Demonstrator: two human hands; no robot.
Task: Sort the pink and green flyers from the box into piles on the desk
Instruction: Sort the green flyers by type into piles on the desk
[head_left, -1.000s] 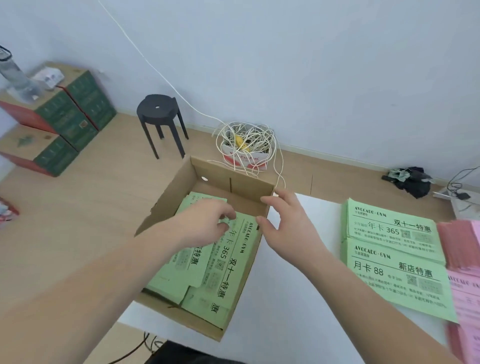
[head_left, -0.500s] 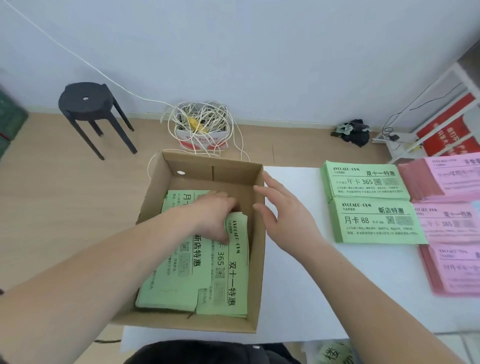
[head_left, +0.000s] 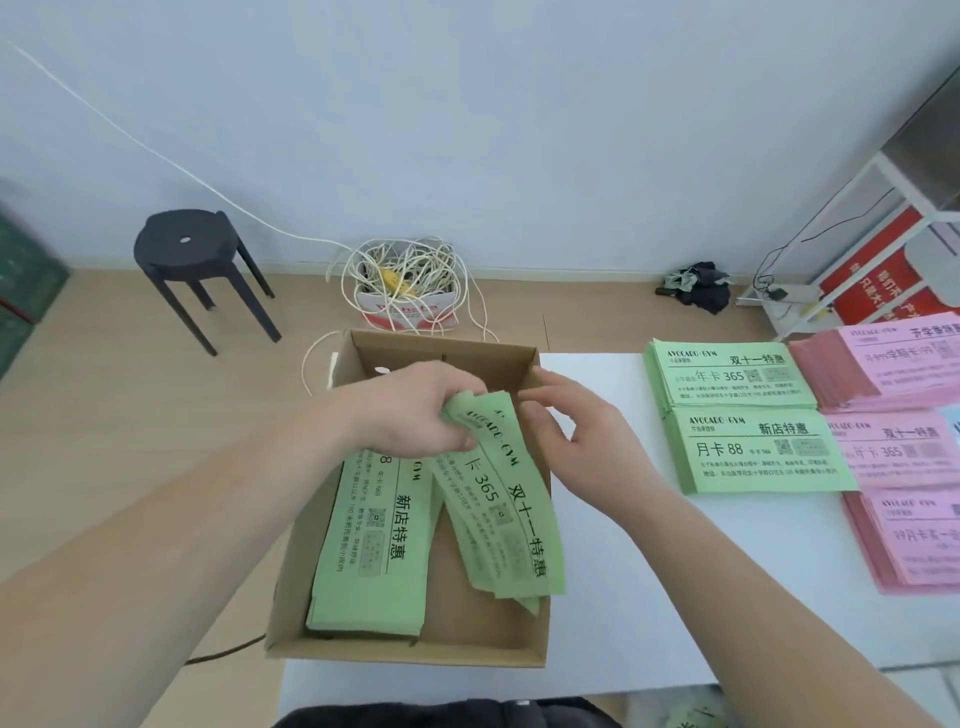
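A cardboard box (head_left: 291, 587) sits on the left end of the white desk (head_left: 613, 618). My left hand (head_left: 415, 410) grips the top end of a bundle of green flyers (head_left: 506, 514) and holds it lifted and tilted over the box. More green flyers (head_left: 374, 551) lie flat inside on the left. My right hand (head_left: 576, 431) hovers by the box's right wall, fingers relaxed, holding nothing. Two green piles (head_left: 737, 379) (head_left: 763, 452) lie on the desk to the right. Pink piles (head_left: 893, 358) (head_left: 904, 447) (head_left: 919, 540) lie beyond them.
On the wooden floor behind the box stand a black stool (head_left: 192, 260) and a carton full of tangled white cord (head_left: 405, 286). Dark cloth (head_left: 696, 286) lies by the wall. A white rack with red signs (head_left: 878, 270) stands at the right.
My left hand has gathered a bundle of green flyers and lifted it from the box's right side, baring the cardboard bottom there. My right hand has stayed by the box's right wall.
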